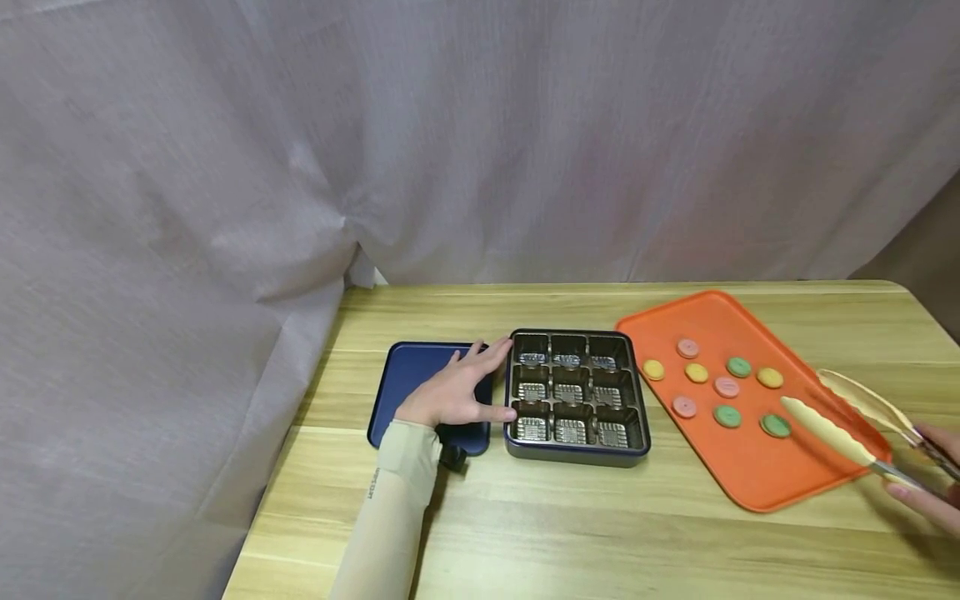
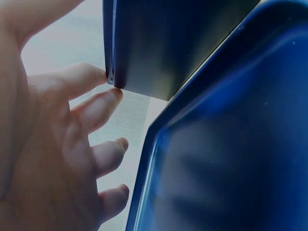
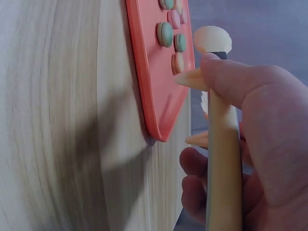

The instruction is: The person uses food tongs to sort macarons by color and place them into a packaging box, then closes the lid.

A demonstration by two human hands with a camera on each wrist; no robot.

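Note:
My left hand rests at the left side of a dark box, its fingers spread and fairly straight. The thumb touches the lower left rim, and the fingertips are at the upper left edge. Inside the box sits a divider of several square compartments, all bare. On the right, my right hand grips tongs with cream scalloped tips. Their tips stand apart over the right part of an orange tray, close to a green macaron. Several pink, yellow and green macarons lie scattered on that tray.
A dark blue lid lies left of the box, partly under my left hand and forearm. The tray's left corner comes right up to the box. Grey curtain hangs behind and along the left of the wooden table.

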